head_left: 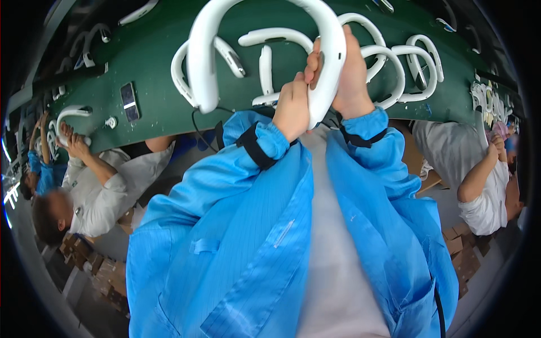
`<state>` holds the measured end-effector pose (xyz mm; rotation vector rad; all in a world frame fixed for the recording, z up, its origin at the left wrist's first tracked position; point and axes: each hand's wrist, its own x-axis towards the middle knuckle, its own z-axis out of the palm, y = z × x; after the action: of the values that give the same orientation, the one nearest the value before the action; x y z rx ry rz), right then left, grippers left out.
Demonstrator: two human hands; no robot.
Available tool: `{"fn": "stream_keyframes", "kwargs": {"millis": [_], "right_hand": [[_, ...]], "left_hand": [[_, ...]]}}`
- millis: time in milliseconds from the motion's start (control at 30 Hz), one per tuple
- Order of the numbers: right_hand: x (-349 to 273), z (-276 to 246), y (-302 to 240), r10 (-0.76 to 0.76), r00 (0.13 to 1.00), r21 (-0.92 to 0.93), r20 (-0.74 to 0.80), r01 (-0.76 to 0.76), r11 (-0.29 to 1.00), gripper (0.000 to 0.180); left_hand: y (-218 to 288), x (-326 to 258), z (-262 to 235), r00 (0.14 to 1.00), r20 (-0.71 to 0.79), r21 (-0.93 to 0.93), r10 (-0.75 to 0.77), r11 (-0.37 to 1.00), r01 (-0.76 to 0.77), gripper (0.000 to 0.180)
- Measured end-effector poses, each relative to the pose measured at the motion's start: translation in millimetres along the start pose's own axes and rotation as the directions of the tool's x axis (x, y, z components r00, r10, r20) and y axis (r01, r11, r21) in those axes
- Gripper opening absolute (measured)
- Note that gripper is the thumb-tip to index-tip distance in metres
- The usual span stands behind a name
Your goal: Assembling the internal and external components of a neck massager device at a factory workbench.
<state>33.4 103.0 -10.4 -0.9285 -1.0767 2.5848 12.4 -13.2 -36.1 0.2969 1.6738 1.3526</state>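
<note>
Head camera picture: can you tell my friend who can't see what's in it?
A white horseshoe-shaped device is held in the left grip and right grip of someone in a blue jacket, at a green table. More white curved pieces lie there, with people in pale tops on both sides.

1. Upper centre: left hand [292, 107] holds white U-shaped device [333, 48] near lower end of its right leg; right hand [350, 79] grips same leg, higher up.
2. Top: green table [151, 76], more white curved devices [280, 35] lying on it, upper centre to upper right.
3. Upper left: phone [129, 102] on table.
4. Left: co-worker [127, 183] in pale clothing, holding white curved piece [75, 111].
5. Lower left: cardboard boxes [111, 275].
</note>
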Motion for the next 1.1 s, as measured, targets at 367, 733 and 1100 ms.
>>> {"fn": "stream_keyframes", "kwargs": {"millis": [367,733,1100], "right_hand": [[9.5,-36.5,5.0,-0.041,0.993,0.284,-0.11,0.07,0.956,0.049],[7.4,-81.7,-28.3,-0.421,0.809,-0.13,-0.41,0.404,0.905,0.027],[91.0,-294.2,-200.7,-0.175,0.709,0.262,-0.683,0.461,0.848,0.021]], "left_hand": [[-84.1,64.4,25.9,0.921,-0.14,0.158,0.363,0.927,-0.341,0.035],[30.5,88.5,92.5,0.997,0.071,0.052,-0.029,0.998,0.025,0.046],[57.4,256.7,33.7,0.782,-0.061,0.826,0.62,0.471,-0.309,0.019]]}}
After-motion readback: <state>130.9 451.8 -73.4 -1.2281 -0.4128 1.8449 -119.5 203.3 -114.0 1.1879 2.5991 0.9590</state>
